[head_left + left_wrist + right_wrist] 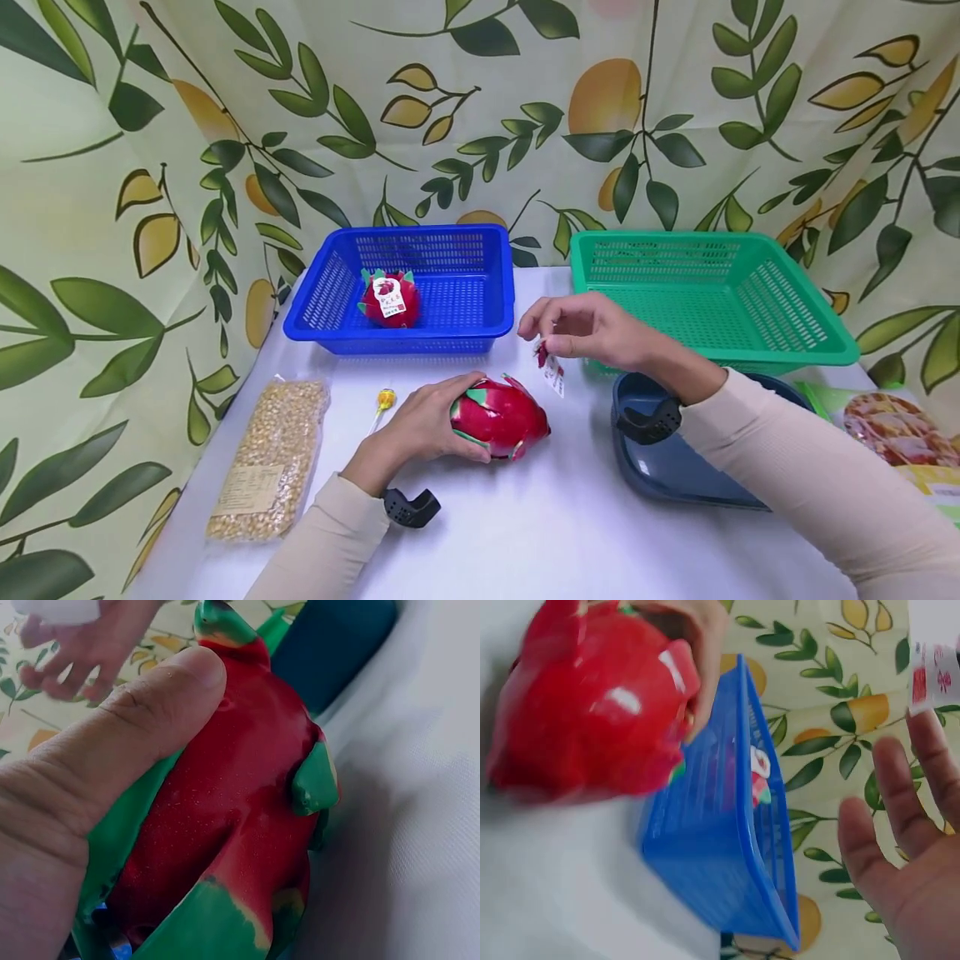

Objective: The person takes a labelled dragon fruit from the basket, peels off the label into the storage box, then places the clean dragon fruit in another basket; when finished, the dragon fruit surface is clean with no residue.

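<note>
Left hand curls round the fruit, thumb on its near side. Right hand, beyond and right, pinches a tag, most hanging below the fingertips. Best, likely: fruit braced still, tag edge-held, uncreased.

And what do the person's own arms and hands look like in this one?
Both arms wear long, plain, cream-beige fabric sleeves, left sleeve and right sleeve. Past the cuffs sit a black curved left wristband and a matching right wristband. The left hand and right hand are ungloved.
</note>
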A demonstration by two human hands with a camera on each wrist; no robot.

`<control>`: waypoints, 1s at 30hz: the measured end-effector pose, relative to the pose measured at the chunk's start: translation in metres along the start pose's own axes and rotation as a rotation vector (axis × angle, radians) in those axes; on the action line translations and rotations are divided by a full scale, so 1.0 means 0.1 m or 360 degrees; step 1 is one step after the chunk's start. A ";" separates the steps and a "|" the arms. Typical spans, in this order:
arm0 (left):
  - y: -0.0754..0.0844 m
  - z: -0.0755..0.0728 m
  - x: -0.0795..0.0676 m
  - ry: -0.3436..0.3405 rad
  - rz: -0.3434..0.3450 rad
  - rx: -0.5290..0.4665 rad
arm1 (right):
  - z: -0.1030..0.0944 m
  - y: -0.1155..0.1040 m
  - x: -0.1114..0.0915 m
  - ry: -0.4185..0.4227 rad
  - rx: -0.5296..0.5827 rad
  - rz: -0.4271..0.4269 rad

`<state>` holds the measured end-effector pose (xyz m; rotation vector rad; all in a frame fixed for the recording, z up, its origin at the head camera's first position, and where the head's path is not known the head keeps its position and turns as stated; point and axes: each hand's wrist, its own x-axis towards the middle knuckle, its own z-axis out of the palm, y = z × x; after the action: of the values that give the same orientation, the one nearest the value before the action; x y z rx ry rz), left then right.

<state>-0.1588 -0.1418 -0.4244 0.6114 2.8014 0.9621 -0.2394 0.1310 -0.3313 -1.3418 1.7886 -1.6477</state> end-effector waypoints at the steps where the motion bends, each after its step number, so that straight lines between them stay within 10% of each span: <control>1: 0.00 0.01 0.00 0.0002 -0.0004 -0.0001 | -0.04 -0.04 -0.03 -0.0049 -0.0002 0.0028; 13: -0.01 -0.01 -0.01 0.0008 -0.0086 -0.0009 | -0.45 0.00 -0.74 -0.0576 0.0106 0.0282; 20: -0.02 0.00 -0.01 -0.0005 -0.0098 -0.0020 | -0.53 0.32 -1.24 -0.0580 0.0089 0.0466; 30: -0.03 0.01 0.00 0.0017 -0.0100 -0.0036 | -0.61 0.57 -1.45 -0.0547 -0.0352 0.0620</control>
<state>-0.1596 -0.1434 -0.4267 0.5141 2.7965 0.9870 -0.2393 0.2765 -0.4146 -1.1788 1.9051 -0.9775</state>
